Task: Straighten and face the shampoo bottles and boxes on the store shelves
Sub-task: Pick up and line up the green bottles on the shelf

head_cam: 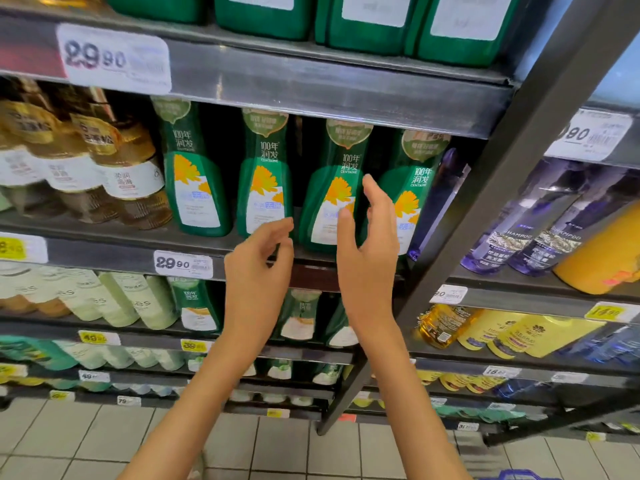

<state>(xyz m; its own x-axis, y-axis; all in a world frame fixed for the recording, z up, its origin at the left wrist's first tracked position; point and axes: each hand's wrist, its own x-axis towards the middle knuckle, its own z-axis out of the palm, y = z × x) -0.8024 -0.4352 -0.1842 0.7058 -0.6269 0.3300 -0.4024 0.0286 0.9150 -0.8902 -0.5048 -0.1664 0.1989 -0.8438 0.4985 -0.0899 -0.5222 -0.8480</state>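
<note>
My right grip (372,247) is spread wide. The thumb lies across the lower label of the third green bottle (327,188) and the fingers (375,194) rise along that bottle's right flank. It holds nothing, and I cannot tell whether the thumb actually touches the label or only hovers in front of it. My left grip (258,268) hangs just below and left of that bottle's base. Its fingers are loosely curled and empty, with the fingertips up near the shelf edge (104,251).

The third green bottle stands on its base with its long axis upright, leaning a little in this wide view and with its label turned towards me. It lies straight ahead of the right grip, which is clearly the nearer of the two, so I judge the next move is to close that grip round the bottle's waist.

To the bottle's left, across a dark gap, stands the second green bottle (265,181). To its right, close in, stands the fourth green bottle (415,188), and the right fingers sit in front of the narrow space between the two. A clumsy squeeze there could nudge the fourth bottle. Below and left of the third bottle, a price tag (183,264) is clipped to the shelf edge.
</note>
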